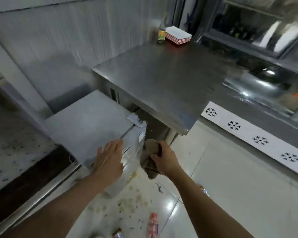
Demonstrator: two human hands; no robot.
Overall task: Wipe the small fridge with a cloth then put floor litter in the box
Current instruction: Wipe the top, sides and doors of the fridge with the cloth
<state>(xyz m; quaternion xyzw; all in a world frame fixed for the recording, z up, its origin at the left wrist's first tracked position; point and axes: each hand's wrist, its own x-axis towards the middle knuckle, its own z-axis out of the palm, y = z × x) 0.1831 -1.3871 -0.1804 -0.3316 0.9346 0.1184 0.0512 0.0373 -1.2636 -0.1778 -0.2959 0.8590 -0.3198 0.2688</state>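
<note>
You are mid-wipe: left hand [108,159] flat on the fridge [88,124], right-hand fingers [159,148] gripping the cloth [150,157]; litter [127,203] waits.

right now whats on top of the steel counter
At its far corner, a green glass bottle beside a stack of white rectangular trays. The rest of the stainless steel counter shows bare.

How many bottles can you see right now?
2. A dark glass bottle stands upright at the far end of the steel counter, beside the stacked trays. A red plastic bottle lies on the floor between the forearms. More litter may be hidden behind the arms.
</note>
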